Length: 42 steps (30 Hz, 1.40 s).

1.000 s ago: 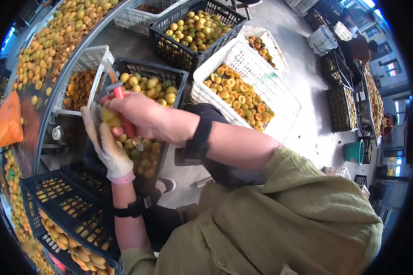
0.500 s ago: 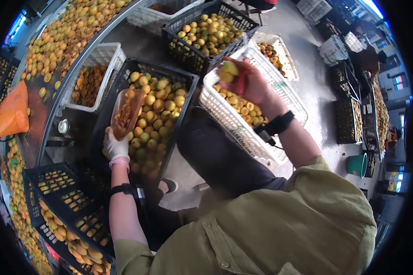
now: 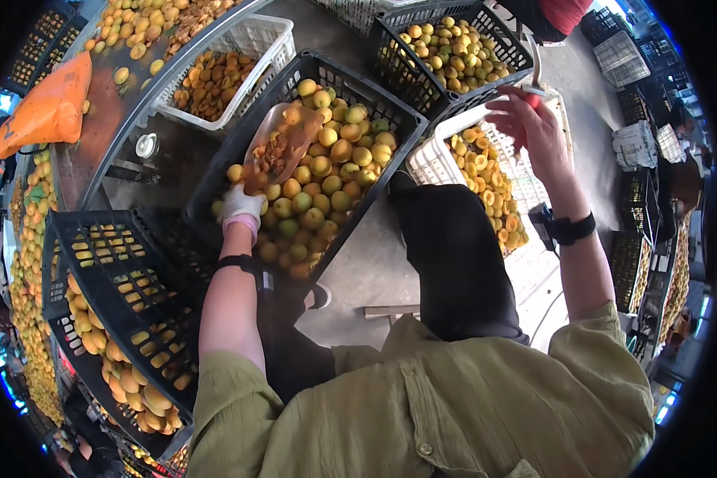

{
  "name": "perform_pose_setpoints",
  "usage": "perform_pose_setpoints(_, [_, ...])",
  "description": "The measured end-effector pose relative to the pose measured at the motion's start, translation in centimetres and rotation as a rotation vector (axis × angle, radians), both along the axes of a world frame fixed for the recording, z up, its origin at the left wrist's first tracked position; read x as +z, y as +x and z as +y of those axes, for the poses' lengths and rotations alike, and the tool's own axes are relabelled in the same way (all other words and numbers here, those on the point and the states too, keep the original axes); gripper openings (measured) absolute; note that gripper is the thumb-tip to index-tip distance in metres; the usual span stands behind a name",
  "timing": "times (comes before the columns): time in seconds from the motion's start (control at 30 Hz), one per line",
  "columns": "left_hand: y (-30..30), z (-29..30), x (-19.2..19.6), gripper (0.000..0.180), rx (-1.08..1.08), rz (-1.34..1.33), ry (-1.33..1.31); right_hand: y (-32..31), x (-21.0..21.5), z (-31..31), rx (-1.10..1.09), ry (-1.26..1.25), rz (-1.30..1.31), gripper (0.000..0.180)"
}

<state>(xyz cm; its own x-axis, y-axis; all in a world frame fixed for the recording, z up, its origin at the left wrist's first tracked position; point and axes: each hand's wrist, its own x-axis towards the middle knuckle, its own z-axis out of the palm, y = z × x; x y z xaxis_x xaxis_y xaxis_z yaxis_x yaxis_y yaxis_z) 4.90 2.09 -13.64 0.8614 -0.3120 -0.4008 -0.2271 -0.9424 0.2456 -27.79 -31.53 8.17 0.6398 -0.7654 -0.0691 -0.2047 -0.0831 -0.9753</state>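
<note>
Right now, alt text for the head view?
Seated person's gloved left hand holds a clear scoop of pits over a black crate of apricots. The right hand, holding a red-handled knife, is raised over a white crate of halved fruit.

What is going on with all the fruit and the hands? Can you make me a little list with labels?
left hand: gloved left hand grips a clear scoop holding small brownish pieces, over the middle crate
right hand: bare right hand raised above the white crate, gripping a knife with a red handle
middle crate: black crate full of whole yellow-orange fruit
right crate: white crate with cut fruit halves
far left: white basket of brownish pieces
wrists: dark band on the right wrist
</note>
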Motion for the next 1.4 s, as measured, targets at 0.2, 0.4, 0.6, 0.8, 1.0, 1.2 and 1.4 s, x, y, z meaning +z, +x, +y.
perform_pose_setpoints(0.2, [1.7,1.0,-4.6,0.042,0.058,0.033,-0.567,9.9,4.8,5.8,0.266,-0.001,-0.247,0.033])
perform_pose_setpoints(0.4, [5.9,-2.0,-1.2,0.036,-0.365,-0.288,-0.340,15.1,3.2,10.4,0.429,0.177,-0.251,0.034])
perform_pose_setpoints(0.6, [1.6,-4.0,0.8,0.030,-0.241,-0.744,-0.248,14.5,-2.9,9.9,0.163,0.323,-0.023,0.034])
perform_pose_setpoints(0.8, [-3.3,-5.1,2.1,0.033,-0.209,-0.004,-0.422,14.1,-3.0,8.8,0.224,0.195,-0.073,0.036])
perform_pose_setpoints(1.0, [-5.5,-5.2,3.4,0.035,-0.283,-0.082,-0.375,13.1,-2.3,8.7,0.332,-0.148,-0.031,0.038])
perform_pose_setpoints(1.2, [-6.7,-5.7,2.0,0.034,-0.599,0.059,0.066,13.2,-2.5,8.8,0.343,-0.289,-0.035,0.033])
perform_pose_setpoints(1.4, [-7.0,-6.3,3.0,0.045,-0.722,0.044,0.152,13.5,-2.0,9.1,0.303,-0.155,-0.071,0.030])
